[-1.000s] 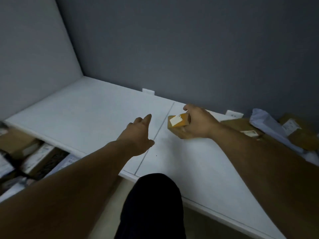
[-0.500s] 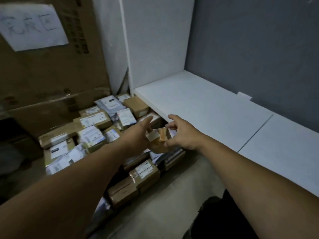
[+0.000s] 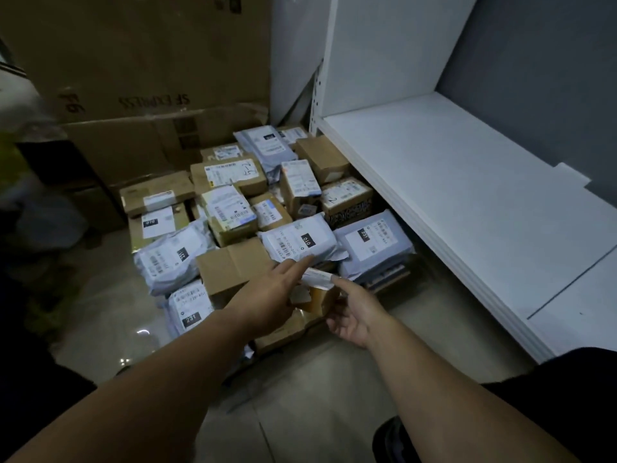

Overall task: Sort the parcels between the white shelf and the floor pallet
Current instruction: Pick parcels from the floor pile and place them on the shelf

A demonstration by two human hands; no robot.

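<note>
Left hand [image 3: 267, 304], right hand [image 3: 354, 317] both grasping small orange parcel [image 3: 317, 297] above parcel pile [image 3: 230, 212].

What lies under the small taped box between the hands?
A flat brown cardboard parcel, partly showing. The left hand and the small brown taped box cover the rest.
</note>
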